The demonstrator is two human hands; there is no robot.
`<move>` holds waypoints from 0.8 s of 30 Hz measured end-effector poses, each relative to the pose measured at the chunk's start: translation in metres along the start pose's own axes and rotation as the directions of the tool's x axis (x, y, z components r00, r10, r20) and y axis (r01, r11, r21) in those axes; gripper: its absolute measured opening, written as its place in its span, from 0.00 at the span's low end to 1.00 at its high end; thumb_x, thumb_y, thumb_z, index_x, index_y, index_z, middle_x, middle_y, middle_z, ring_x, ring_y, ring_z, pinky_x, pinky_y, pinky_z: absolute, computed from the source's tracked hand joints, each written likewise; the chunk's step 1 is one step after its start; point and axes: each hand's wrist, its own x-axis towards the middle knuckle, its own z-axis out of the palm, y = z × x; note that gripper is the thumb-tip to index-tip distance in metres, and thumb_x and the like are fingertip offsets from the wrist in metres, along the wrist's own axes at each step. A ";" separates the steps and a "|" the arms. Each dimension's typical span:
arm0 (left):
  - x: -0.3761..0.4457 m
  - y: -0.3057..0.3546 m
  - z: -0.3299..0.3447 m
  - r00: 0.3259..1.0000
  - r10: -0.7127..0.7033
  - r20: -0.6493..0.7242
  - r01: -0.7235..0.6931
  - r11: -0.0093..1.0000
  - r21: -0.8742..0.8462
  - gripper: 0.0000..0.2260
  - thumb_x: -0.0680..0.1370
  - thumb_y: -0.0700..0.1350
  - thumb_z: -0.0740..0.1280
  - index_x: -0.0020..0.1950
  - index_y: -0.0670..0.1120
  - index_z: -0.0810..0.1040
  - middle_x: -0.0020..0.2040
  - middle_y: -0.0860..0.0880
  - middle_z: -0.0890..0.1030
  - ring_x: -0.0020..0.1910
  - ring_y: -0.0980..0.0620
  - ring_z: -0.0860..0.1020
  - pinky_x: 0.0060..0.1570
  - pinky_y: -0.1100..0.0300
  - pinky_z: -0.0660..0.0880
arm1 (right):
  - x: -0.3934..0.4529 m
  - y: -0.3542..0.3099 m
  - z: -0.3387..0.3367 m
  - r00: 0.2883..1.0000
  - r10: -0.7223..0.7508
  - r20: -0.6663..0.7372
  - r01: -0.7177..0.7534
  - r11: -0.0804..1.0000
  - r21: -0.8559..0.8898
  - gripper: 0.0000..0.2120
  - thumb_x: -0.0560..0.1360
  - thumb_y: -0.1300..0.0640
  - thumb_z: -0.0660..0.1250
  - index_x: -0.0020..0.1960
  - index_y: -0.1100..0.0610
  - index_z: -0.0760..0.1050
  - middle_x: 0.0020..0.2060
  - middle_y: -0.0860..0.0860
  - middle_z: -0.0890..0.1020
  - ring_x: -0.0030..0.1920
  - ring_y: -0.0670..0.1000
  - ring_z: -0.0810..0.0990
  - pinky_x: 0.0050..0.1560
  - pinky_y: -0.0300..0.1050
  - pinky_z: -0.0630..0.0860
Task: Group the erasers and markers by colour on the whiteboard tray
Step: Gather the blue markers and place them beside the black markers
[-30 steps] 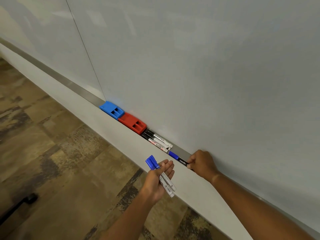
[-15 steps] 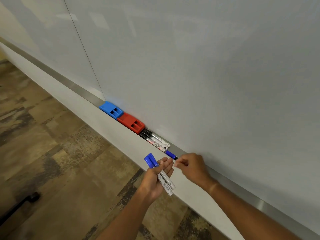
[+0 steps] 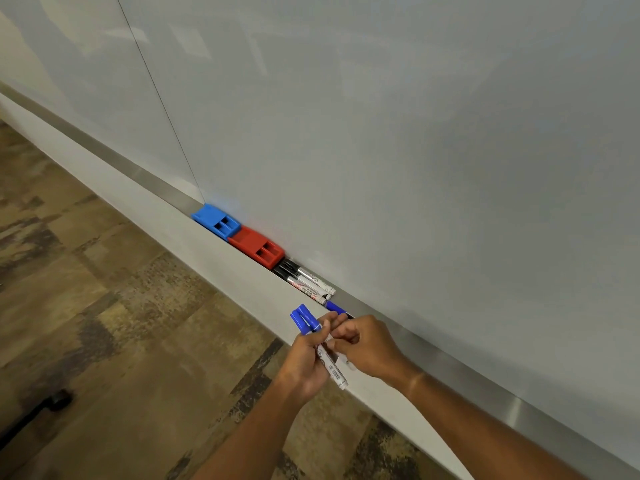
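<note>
A blue eraser and a red eraser lie end to end on the metal whiteboard tray. Right of them sit three black-capped markers side by side. In front of the tray, my left hand grips two blue-capped markers, caps pointing up-left. My right hand pinches a slim blue-capped marker and touches the left hand's fingers. Most of that marker's body is hidden behind the fingers.
The whiteboard fills the upper view, with a white ledge under the tray. Patterned brown carpet lies below. A dark object rests on the floor at the lower left.
My right hand lifted the slim blue marker off the tray and carried it left to my left hand. The left hand kept its two markers.
</note>
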 end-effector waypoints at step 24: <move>0.003 0.012 -0.018 0.995 0.011 -0.100 -0.002 0.996 0.086 0.13 0.82 0.38 0.57 0.63 0.38 0.76 0.59 0.41 0.82 0.59 0.47 0.81 0.62 0.54 0.73 | 0.024 0.007 -0.029 0.976 0.065 -0.208 -0.199 0.659 -0.726 0.15 0.74 0.50 0.70 0.56 0.57 0.76 0.53 0.55 0.82 0.53 0.55 0.81 0.46 0.45 0.77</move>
